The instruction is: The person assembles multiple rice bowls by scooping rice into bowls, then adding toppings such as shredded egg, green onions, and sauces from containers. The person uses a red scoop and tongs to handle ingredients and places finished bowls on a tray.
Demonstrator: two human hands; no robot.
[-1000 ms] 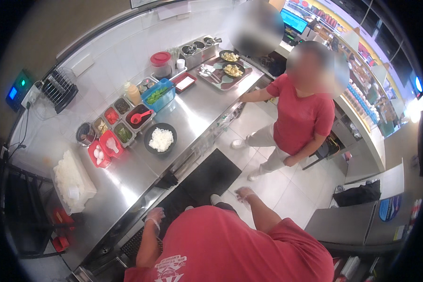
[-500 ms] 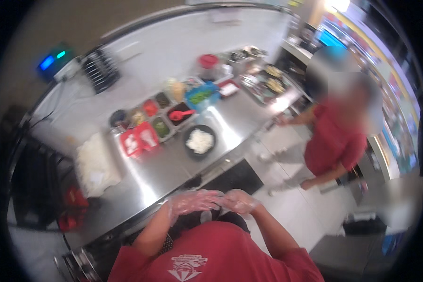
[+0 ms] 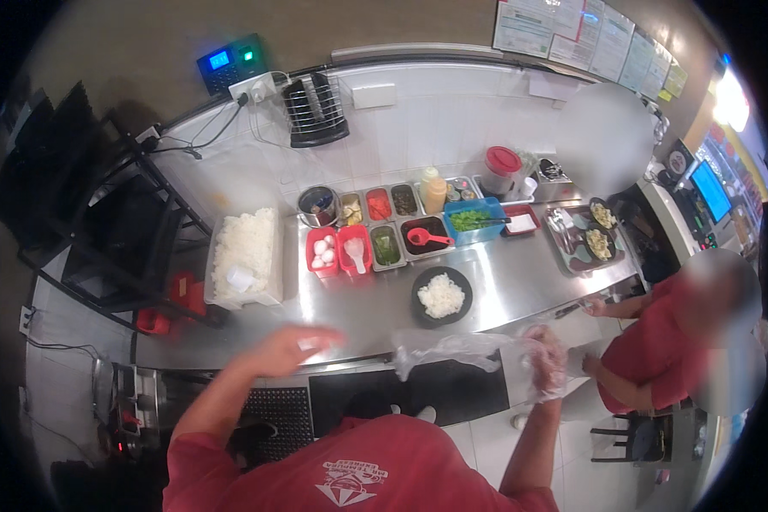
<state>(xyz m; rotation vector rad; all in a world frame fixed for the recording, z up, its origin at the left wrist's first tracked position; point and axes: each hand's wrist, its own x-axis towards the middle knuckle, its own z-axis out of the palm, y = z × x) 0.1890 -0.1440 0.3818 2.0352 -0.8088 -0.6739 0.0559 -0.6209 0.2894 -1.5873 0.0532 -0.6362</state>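
Observation:
My left hand is bare and a little blurred, above the front edge of the steel counter. Its fingers are stretched out and apart, with nothing plainly in them. My right hand wears a clear plastic glove and is closed on a loose clear plastic glove, which trails out to the left in the air. Beyond the hands, a dark round bowl of white rice stands on the counter.
A white bin of rice stands at the left. Along the back are red tubs with eggs and a scoop, a red ladle, and a blue tub of greens. A tray of filled bowls and a co-worker are at right.
My hands, together and both gloved before, have moved apart. The glove is off my left hand, and a loose glove hangs from my right. The view has turned.

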